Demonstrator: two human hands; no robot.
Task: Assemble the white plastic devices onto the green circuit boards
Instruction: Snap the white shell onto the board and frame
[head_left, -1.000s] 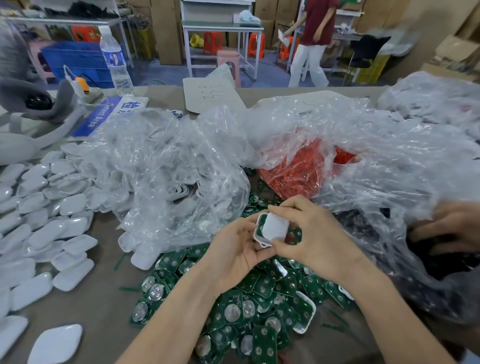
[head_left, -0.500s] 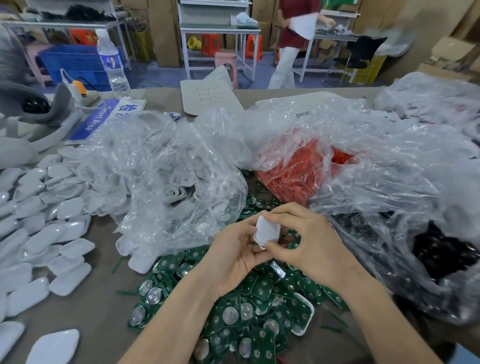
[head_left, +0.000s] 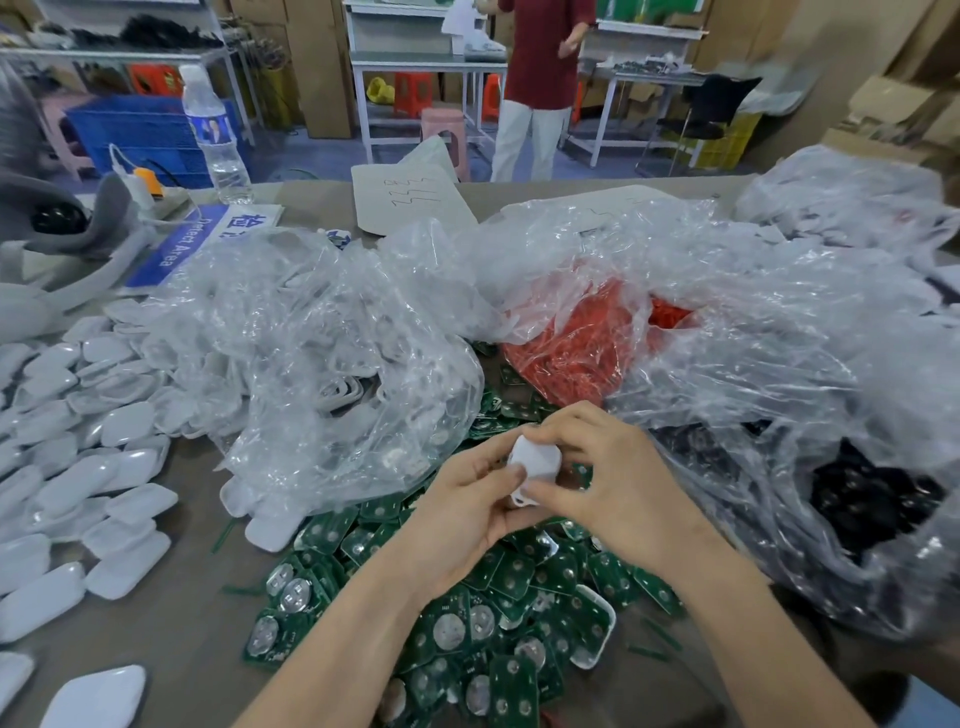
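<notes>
White plastic device (head_left: 537, 460) is pinched by left hand (head_left: 462, 519) and right hand (head_left: 623, 488), which cover its edges.

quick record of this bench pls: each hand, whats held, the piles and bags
left hand: grips the white plastic device from the left
right hand: pinches the same device from the right
green circuit boards: loose pile on the table, under both hands
white shells: spread out at left
clear bag: crumpled, white parts inside, behind the pile
red parts: in clear plastic beyond the hands
water bottle: upright, far left
</notes>
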